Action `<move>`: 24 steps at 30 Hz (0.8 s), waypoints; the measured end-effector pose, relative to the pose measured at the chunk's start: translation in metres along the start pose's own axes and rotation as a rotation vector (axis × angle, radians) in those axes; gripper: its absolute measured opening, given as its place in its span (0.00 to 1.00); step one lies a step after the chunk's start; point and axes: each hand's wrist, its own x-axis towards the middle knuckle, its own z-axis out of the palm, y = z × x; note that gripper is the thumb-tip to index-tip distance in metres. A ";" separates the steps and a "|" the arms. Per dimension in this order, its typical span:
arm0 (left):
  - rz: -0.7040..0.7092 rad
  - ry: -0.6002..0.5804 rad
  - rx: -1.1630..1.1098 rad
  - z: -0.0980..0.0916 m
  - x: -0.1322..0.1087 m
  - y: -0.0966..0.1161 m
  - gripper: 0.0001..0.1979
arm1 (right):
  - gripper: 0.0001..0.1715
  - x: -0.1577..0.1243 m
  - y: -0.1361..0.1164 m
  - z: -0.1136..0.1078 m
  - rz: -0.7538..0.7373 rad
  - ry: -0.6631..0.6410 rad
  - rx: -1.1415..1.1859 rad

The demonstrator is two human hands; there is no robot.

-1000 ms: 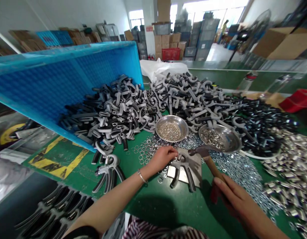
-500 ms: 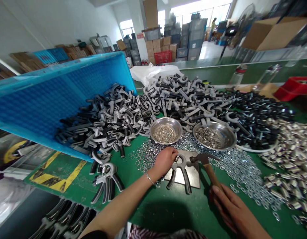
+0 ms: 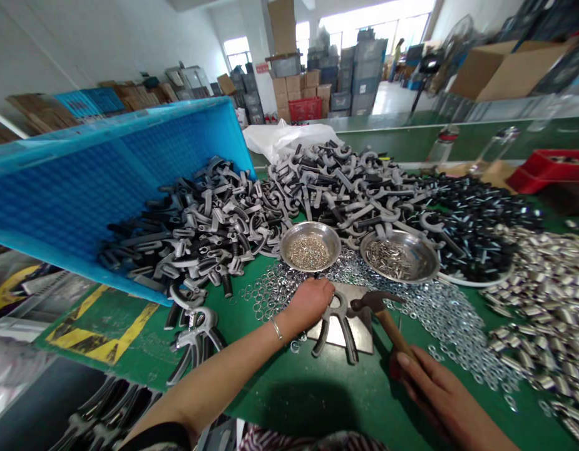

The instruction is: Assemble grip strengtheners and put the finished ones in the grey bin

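Note:
A grey-and-black hand grip exerciser lies on a flat metal plate, its two handles spread toward me. My left hand is closed at its top left end, by the curved head; the fingertips are mostly hidden. My right hand is wrapped round the wooden handle of a claw hammer. The hammer's head is just right of the exerciser's head, over the plate. On the left, several assembled grip exercisers with springs rest together on the green table.
Behind the plate stand a metal bowl of small rings and a metal bowl of pins. Loose washers spread around them. A blue crate spills grip handles. Metal cylinders and black-handled parts are heaped right.
My left fingers have curled lower over the exerciser's head. The hammer remains beside it in my right hand. The whole view has shifted slightly.

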 end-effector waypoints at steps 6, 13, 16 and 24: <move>-0.188 0.193 -0.201 -0.018 -0.033 0.006 0.12 | 0.22 0.008 -0.050 -0.035 -0.274 0.089 -0.372; -0.044 -0.017 -0.063 -0.027 -0.045 0.004 0.07 | 0.19 0.049 -0.075 -0.015 -0.319 0.009 -0.726; -0.031 -0.027 -0.031 -0.026 -0.040 0.003 0.08 | 0.21 0.061 -0.073 -0.009 -0.325 -0.064 -0.699; -0.035 -0.041 -0.031 -0.023 -0.040 -0.001 0.10 | 0.21 0.063 -0.073 -0.014 -0.299 -0.104 -0.750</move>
